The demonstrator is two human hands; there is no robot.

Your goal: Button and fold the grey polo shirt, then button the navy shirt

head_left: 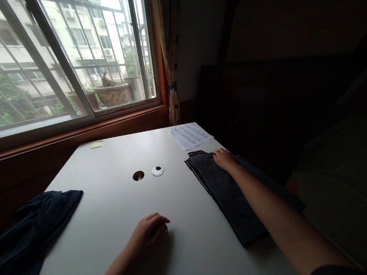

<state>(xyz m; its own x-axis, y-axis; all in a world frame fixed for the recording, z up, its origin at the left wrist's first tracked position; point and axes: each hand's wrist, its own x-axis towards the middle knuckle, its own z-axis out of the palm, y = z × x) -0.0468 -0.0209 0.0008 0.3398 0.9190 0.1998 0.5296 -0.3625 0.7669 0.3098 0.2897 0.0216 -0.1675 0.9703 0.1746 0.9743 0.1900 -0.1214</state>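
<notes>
Folded dark grey clothing [222,194], with white-striped black fabric [197,153] showing at its far and left edges, lies at the right of the white table [115,233]. On its far end rests my right hand [225,158], fingers spread flat over the cloth and not gripping it. My left hand [150,229] is over the middle of the table near its front, loosely bent, with nothing in it. A crumpled dark navy garment [45,218] hangs over the table's left edge; its kind is unclear.
Printed sheets of paper [191,136] lie at the far right corner, and a yellow sticky note [96,144] near the far left. A round cable hole [138,175] has its cover disc [157,170] beside it. A barred window [67,57] stands behind.
</notes>
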